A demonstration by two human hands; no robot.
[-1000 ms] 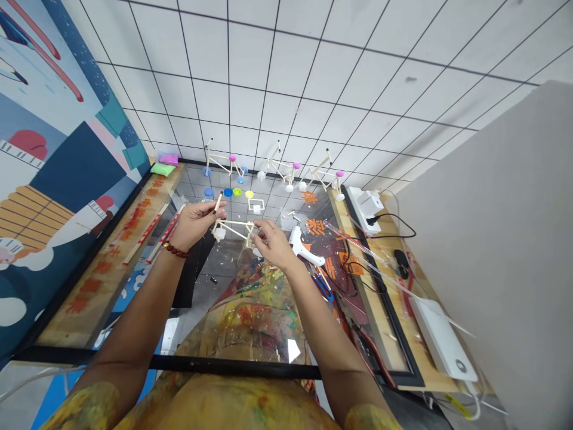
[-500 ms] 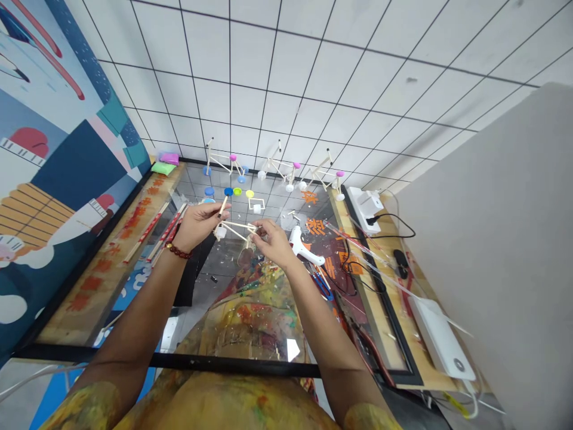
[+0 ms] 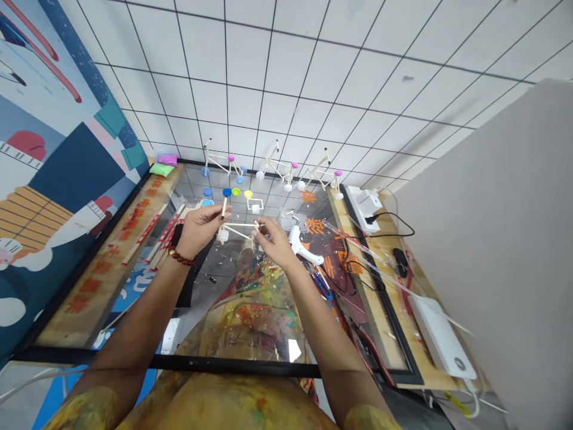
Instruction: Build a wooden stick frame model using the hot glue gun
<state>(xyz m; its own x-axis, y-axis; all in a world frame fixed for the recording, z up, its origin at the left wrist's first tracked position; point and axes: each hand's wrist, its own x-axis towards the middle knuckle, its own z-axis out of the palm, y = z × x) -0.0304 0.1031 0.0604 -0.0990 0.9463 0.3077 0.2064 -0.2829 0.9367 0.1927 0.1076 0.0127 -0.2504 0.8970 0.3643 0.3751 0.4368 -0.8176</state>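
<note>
at your far left, red-and-white wrapped sticks lie on the tabletop. your left hand has its fingertips pinched on a short black-tipped stick, held at the left end of the pale stick frame. that frame sits between your two hands, with a white wheel below its left end. beyond it stands the leftmost stick tricycle, one of three. your right hand has thumb and fingers drawn close on the frame's right end; they hide the exact contact. you appear to be steadying and lining up the frame, and the next move seems to call for light, even pressure so the thin joints don't twist. right of that hand lies a white hot-glue gun, then blue-handled scissors, nearer you.
</note>
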